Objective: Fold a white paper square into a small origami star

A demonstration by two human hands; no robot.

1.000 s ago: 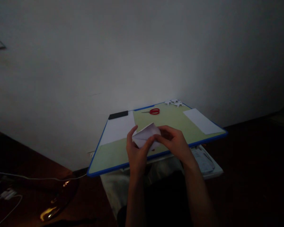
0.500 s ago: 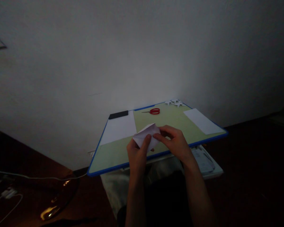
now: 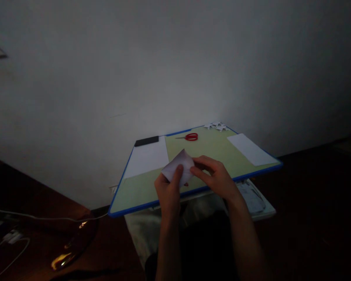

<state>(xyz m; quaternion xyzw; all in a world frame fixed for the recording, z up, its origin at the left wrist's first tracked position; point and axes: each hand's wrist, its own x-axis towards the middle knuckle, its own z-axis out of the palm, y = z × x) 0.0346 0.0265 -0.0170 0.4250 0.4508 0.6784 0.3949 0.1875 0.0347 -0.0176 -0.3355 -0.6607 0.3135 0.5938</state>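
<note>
A small piece of white paper (image 3: 181, 160) is held up above the front of the table, one corner pointing away from me. My left hand (image 3: 170, 189) grips its lower left part, thumb pressed on the top face and fingers underneath. At the right edge, my right hand (image 3: 215, 175) pinches the paper between thumb and fingers. Creases on the sheet are too dim to make out clearly. Beyond the hands lie red-handled scissors (image 3: 191, 137), blades to the left.
The green tabletop (image 3: 143, 191) has a blue rim. White sheets lie at left (image 3: 148, 159) and right (image 3: 251, 149). A dark flat object (image 3: 146, 141) rests on the left sheet. Several folded paper pieces (image 3: 217, 126) are heaped at the back right, near the wall (image 3: 175, 70).
The paper has turned and opened a little in my hands; the raised fold on its upper side now looks flatter. My left hand has shifted slightly left.
</note>
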